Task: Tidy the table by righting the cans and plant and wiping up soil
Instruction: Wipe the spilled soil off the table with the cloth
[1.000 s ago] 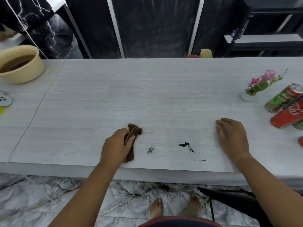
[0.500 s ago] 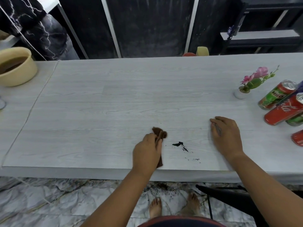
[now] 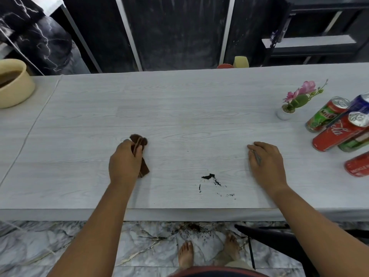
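Note:
My left hand point(image 3: 125, 162) grips a crumpled brown cloth point(image 3: 140, 151) and presses it on the pale wooden table point(image 3: 179, 108). A small smear of dark soil point(image 3: 208, 176) with scattered crumbs lies to the right of the cloth, near the table's front edge. My right hand point(image 3: 266, 163) rests flat on the table, fingers apart, holding nothing. At the far right a small white pot with a pink flowering plant point(image 3: 293, 101) stands upright. Beside it stand a green Milo can point(image 3: 325, 114), a red cola can point(image 3: 339, 132) and other cans, partly cut off by the frame edge.
A beige bowl point(image 3: 14, 84) with dark contents sits at the table's far left. Spilled soil point(image 3: 195, 228) lies on the marble floor under the front edge, by bare feet. A black chair point(image 3: 283, 238) stands low on the right. A person in dark patterned clothing point(image 3: 40, 39) is behind, upper left.
My left hand swept the cloth right over a small soil patch, which is gone, then drew back left. The larger smear remains, with a new streak. My right hand stayed put.

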A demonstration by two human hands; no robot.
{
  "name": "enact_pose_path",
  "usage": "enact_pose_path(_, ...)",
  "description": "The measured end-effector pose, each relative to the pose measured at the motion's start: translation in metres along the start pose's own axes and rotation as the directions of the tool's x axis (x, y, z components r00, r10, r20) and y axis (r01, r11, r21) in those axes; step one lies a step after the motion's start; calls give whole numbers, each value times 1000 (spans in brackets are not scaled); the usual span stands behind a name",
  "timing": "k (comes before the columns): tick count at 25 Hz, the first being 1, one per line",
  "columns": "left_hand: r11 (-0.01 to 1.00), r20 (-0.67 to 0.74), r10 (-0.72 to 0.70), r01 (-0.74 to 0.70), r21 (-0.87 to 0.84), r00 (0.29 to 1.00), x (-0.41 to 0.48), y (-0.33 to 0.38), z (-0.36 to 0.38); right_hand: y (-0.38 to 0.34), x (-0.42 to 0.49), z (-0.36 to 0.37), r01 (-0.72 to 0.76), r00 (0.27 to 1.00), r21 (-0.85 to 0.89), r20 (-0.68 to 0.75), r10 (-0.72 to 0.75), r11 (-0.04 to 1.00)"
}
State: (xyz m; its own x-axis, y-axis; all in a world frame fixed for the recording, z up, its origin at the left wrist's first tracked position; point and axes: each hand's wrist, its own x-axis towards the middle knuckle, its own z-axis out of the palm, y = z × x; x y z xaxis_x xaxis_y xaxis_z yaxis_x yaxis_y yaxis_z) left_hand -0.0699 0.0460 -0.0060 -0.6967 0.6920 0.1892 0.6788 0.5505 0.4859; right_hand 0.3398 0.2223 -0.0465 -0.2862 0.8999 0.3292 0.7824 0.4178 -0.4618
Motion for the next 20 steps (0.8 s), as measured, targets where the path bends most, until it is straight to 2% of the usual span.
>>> enact_pose_path(2, 1000, 44, -14, 15, -13, 999, -2, 1, 10, -2, 0, -1, 0, 1000, -1, 3, 0, 1000)
enact_pose_path(5, 995, 99, 44, -35, -89, 994, -16, 34, 29, -3, 0, -1, -5, 1000, -7, 8, 5, 1000)
enact_pose_path(7, 983, 155, 146, -125, -133, 977, -32, 67, 41, -3, 0, -1, -4, 1000, -10, 11, 4, 1000)
enact_pose_path(10, 936, 266, 345, -309, -169, 900, -67, 114, 56, -3, 0, -1, -8, 1000, -16, 14, 8, 1000)
enact_pose_path(12, 911, 286, 405, -357, -206, 868, -76, 122, 58, -4, 0, -2, -9, 1000, -10, 11, 9, 1000)
enact_pose_path(15, 935, 167, 312, -270, -232, 935, -37, 103, 47, -5, 0, -3, -17, 1000, -16, 12, 17, 1000)
enact_pose_path(17, 959, 96, 243, -224, -176, 965, 2, 81, 34, -5, 1, -4, -22, 1000, -16, 17, 22, 1000)
enact_pose_path(20, 978, 126, 197, -185, -98, 972, 35, 63, 35, -8, 1, -5, -15, 1000, -25, 16, 15, 1000)
